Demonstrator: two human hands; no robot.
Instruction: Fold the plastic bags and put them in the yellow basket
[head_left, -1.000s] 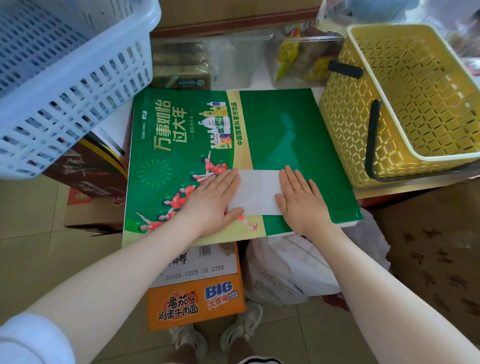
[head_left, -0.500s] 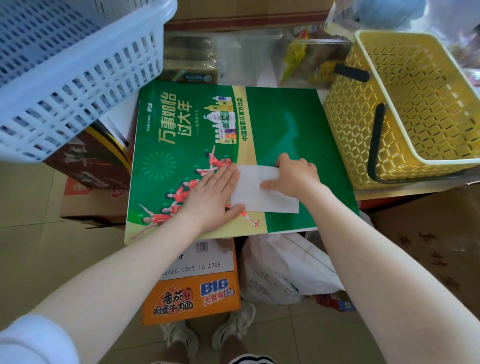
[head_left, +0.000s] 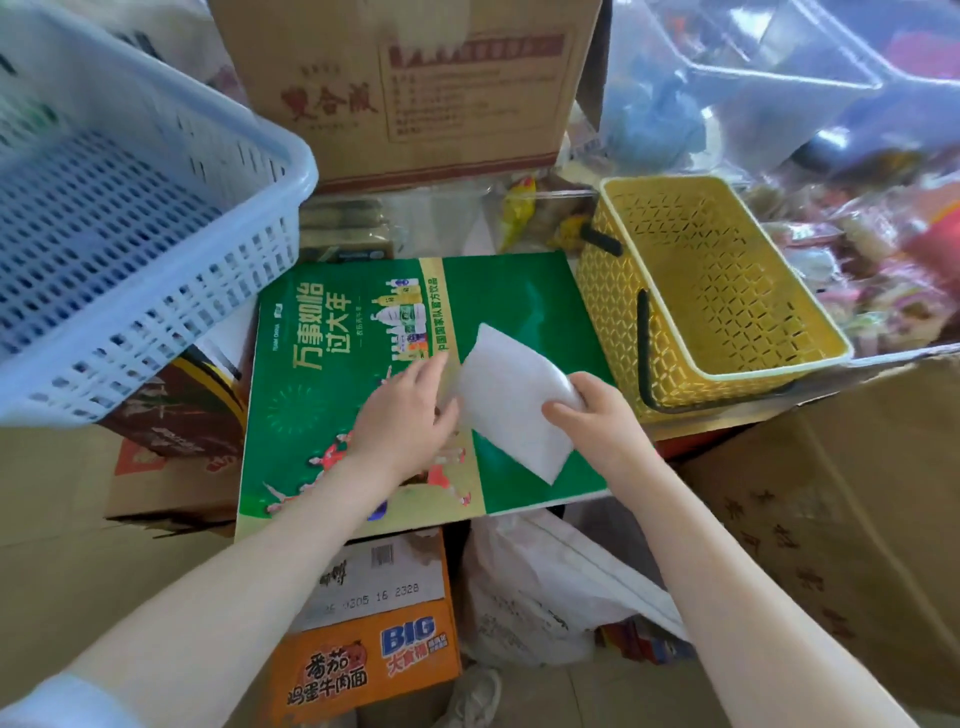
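A white plastic bag (head_left: 511, 402), folded into a flat rectangle, is lifted and tilted above a green printed board (head_left: 358, 358). My right hand (head_left: 597, 415) grips the bag's right edge. Beside the bag's left edge, my left hand (head_left: 410, 421) hovers with fingers apart, touching or nearly touching it. The yellow basket (head_left: 727, 364) with black handles stands just right of the board, and nothing shows inside it.
A pale blue plastic basket (head_left: 130, 249) sits high at the left. A cardboard box (head_left: 415, 88) stands behind the board, with clear bags of goods at the back right. Below the board are an orange noodle carton (head_left: 363, 660), a white bag (head_left: 535, 587) and brown cartons.
The folded bag lay flat on the board under both hands; my right hand has now gripped it and lifted it, tilted toward the yellow basket. My left hand has come off it.
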